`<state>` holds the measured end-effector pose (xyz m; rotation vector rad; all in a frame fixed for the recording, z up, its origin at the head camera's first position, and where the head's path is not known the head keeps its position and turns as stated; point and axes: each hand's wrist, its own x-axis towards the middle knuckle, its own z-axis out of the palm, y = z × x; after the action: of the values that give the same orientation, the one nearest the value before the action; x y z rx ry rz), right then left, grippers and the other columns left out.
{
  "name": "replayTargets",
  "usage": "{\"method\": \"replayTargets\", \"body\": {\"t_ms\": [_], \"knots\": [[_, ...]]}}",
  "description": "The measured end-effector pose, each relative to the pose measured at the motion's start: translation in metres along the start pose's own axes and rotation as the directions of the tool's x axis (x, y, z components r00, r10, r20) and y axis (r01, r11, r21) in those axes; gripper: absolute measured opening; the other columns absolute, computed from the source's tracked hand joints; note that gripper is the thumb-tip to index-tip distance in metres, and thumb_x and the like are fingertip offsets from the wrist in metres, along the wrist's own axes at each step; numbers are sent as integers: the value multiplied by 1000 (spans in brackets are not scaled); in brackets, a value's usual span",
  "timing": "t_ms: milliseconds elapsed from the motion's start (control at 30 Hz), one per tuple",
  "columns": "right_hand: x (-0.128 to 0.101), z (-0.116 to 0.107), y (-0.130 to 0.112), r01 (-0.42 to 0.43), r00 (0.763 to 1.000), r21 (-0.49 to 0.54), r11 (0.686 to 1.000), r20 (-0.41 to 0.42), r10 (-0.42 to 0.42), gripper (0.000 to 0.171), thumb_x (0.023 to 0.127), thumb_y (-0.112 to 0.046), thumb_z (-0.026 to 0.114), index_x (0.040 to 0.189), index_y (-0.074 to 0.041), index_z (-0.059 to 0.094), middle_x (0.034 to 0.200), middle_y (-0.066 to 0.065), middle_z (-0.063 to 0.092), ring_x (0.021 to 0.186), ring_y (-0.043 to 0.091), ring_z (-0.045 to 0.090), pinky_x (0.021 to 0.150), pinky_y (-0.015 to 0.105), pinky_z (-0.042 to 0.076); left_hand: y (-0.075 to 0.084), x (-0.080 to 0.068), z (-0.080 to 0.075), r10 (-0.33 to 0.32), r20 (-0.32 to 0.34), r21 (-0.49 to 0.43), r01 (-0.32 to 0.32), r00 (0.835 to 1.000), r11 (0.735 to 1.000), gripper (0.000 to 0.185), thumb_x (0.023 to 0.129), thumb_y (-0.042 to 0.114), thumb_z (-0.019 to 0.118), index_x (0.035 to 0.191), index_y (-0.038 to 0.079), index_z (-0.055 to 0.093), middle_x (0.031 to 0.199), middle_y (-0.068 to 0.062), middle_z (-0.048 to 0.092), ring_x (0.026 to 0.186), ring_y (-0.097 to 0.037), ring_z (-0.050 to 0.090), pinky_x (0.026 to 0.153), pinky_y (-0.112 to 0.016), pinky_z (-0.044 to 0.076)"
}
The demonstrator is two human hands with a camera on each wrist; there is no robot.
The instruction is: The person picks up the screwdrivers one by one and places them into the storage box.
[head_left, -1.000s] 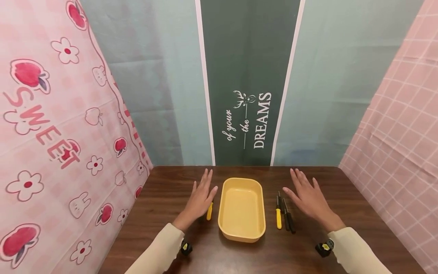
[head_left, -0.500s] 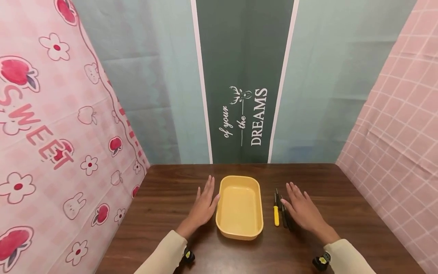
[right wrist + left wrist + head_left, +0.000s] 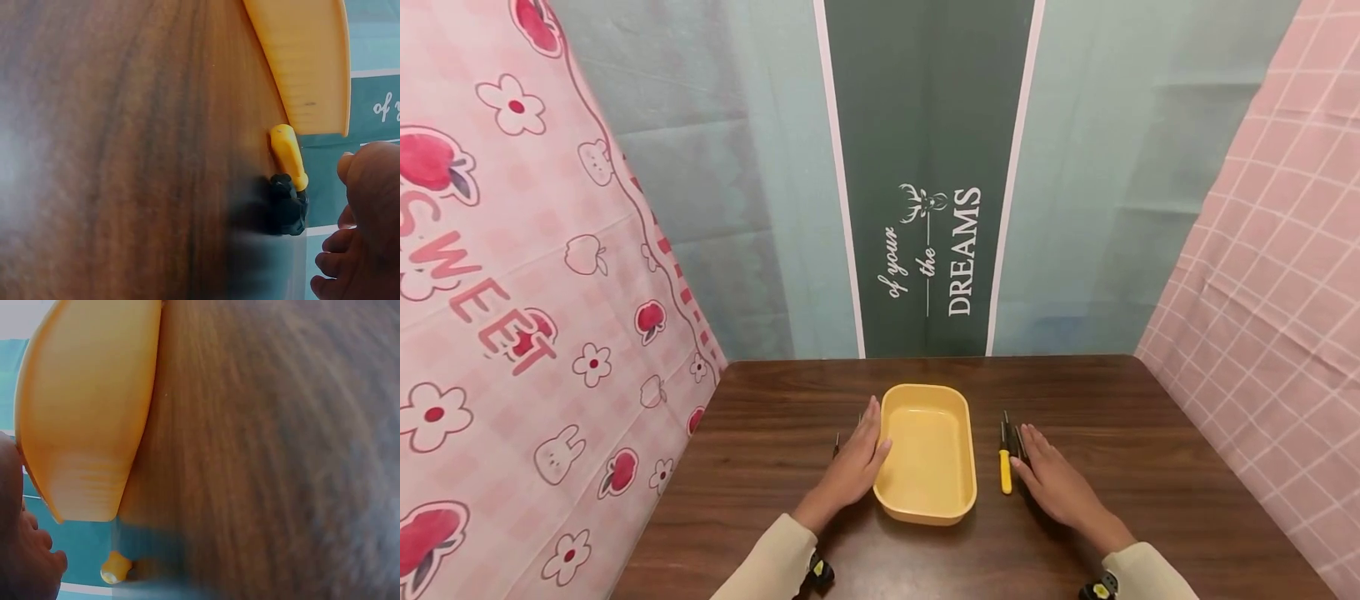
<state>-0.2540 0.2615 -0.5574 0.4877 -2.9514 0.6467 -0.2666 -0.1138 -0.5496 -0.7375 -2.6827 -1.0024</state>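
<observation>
Both flat, the left hand (image 3: 852,467) and right hand (image 3: 1054,479) flank a yellow tray (image 3: 925,500), covering screwdrivers (image 3: 1004,468).

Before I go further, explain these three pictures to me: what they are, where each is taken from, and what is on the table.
No machine here: a person works with two bare hands, wearing three cameras. The wide picture comes from the head and looks down at a brown table. The two blurred close-ups come from the wrists, low over the wood.

A yellow tray sits in the middle. The left hand lies flat beside it, over small tools that are mostly hidden. The right hand lies flat on black-handled tools, next to a yellow-handled screwdriver. Neither hand plainly grips anything.
</observation>
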Motion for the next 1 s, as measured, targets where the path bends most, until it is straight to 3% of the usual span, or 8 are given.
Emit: {"method": "replayTargets", "body": {"t_ms": [167,433,567,1000], "knots": [[-3,3,1,-32,999,22,999,41,31,68,110,-41,40,157,6,27,160,32,25,143,51,32,108,69,33,2,-2,0,-14,30,-30,15,999,999,64,112,32,36,161,-1,11,169,-8,2,155,-27,12,120,-53,23],[-8,8,1,-34,999,8,999,37,34,64,107,-26,51,155,9,28,158,33,29,139,52,38,104,68,38,1,-4,0,-12,71,-90,18,997,996,58,112,19,34,161,-3,11,169,-9,2,154,-31,14,120,-55,22],[-9,10,1,-48,998,-4,999,51,48,66,105,-25,54,155,9,28,158,32,30,139,51,40,104,67,39,1,-5,0,-20,97,-94,29,995,995,57,112,17,33,161,-2,11,169,-7,2,155,-26,11,121,-53,22],[-4,16,3,-60,998,-20,998,3,61,61,101,-25,63,145,12,45,152,33,39,132,51,48,101,66,42,0,-5,2,-43,95,-99,52,995,994,56,111,15,34,160,-3,14,169,-11,5,155,-26,12,120,-54,22]]}}
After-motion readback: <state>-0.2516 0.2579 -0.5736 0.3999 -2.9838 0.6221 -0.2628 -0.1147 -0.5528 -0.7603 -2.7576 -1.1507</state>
